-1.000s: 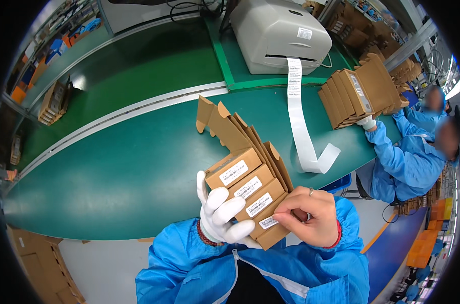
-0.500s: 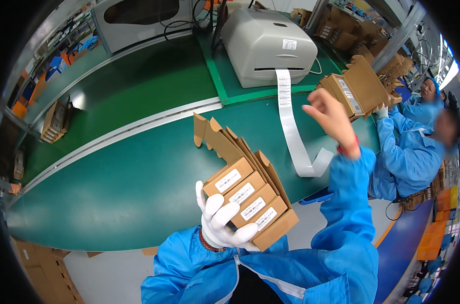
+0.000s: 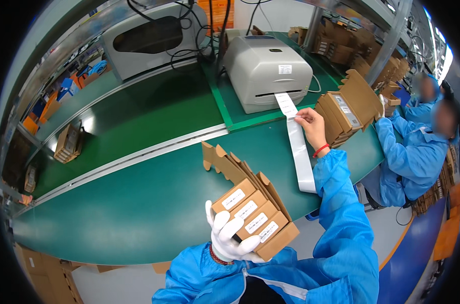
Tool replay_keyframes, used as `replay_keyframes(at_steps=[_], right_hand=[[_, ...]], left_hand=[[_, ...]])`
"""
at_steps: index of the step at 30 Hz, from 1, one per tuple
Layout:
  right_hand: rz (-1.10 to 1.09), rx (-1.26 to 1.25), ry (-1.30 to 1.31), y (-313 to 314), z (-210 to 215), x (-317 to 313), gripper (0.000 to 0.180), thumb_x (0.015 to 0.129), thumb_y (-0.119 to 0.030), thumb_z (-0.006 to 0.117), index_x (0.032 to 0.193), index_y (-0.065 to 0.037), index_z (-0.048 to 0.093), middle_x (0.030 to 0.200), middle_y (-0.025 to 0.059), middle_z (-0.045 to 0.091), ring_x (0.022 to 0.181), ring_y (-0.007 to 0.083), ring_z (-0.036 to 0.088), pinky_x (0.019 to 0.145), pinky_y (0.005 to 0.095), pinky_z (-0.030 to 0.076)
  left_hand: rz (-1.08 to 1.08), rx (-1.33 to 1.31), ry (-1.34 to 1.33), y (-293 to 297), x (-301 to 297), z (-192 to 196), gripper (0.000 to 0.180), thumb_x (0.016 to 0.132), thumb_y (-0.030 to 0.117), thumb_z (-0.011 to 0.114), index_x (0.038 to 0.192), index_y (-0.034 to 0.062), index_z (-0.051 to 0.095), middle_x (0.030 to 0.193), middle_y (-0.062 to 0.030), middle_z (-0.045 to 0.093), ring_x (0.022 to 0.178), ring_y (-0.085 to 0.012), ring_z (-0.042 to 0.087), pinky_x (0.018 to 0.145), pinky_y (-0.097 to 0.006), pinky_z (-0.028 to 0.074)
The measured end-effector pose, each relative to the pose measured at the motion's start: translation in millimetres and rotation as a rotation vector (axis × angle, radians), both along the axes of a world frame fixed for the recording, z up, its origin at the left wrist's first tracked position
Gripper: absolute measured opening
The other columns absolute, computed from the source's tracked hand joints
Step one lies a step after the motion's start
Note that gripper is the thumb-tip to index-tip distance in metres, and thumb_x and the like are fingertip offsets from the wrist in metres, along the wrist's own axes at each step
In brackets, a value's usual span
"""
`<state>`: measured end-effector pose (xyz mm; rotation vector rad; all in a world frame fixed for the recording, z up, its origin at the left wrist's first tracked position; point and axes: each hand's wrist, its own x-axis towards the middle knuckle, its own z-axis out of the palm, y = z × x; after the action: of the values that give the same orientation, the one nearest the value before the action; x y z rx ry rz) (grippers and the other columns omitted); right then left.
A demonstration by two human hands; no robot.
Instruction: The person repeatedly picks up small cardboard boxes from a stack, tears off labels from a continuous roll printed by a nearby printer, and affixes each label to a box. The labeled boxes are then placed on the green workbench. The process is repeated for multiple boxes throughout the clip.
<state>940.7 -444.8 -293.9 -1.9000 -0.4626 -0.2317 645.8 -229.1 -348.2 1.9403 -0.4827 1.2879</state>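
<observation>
Left hand: the left hand, in a white glove, is held low and close to the body, palm up under a fanned stack of flat cardboard boxes. The thumb lies across the near end and the fingers curl up the left side, so the hand is clamped on the stack.

Boxes: four or so brown cartons, each with a white label on its top face, stepped like cards. Their open flaps stick up and away over the green conveyor belt.

Right arm: stretched far forward and up in a blue sleeve, elbow nearly straight, with a red band at the wrist.

Right hand: the bare right hand is at the label strip, fingertips pinched at a spot just below the printer's mouth. It looks like a label is nipped between thumb and forefinger, though it is too small here to be sure.

Label strip: a long white ribbon running out of the grey label printer and drooping down over the belt's edge.

Hands: well apart, one at the chest, one out at the printer.

Nearby: a second stack of cartons stands just right of the reaching hand, held by a co-worker in blue.
</observation>
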Motion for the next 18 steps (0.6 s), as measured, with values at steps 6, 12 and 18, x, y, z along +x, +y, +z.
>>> replay_keyframes(at_steps=[6,12,18], right_hand=[[-0.203,-0.161,-0.105,-7.0,10.4,-24.7,0.008,0.080,-0.004,0.065,0.085,-0.002,0.059,0.083,0.0094,0.064,0.081,0.0177,0.063,0.073,0.0279,0.048],[-0.194,-0.176,-0.145,-8.8,48.8,-88.8,0.003,0.083,0.000,0.057,0.086,-0.001,0.056,0.097,0.0095,0.053,0.068,0.0149,0.055,0.058,0.0254,0.047],[-0.001,-0.111,-0.047,15.3,79.4,-159.6,0.003,0.084,0.005,0.054,0.086,0.002,0.056,0.083,0.0063,0.050,0.060,0.0100,0.053,0.048,0.0201,0.043]], left_hand=[[0.006,0.083,0.060,4.1,-2.4,8.4,0.063,0.074,0.076,0.045,0.119,0.0324,0.042,0.122,-0.0101,0.033,0.124,-0.0389,0.028,0.102,-0.066,0.018],[0.013,0.095,0.073,0.5,-2.2,1.7,0.058,0.077,0.076,0.039,0.119,0.0363,0.042,0.123,-0.0086,0.032,0.129,-0.0341,0.023,0.104,-0.068,0.014],[0.027,0.134,0.090,5.2,-3.3,8.8,0.064,0.075,0.075,0.044,0.122,0.0323,0.037,0.124,-0.0095,0.030,0.126,-0.0381,0.026,0.104,-0.066,0.018]])
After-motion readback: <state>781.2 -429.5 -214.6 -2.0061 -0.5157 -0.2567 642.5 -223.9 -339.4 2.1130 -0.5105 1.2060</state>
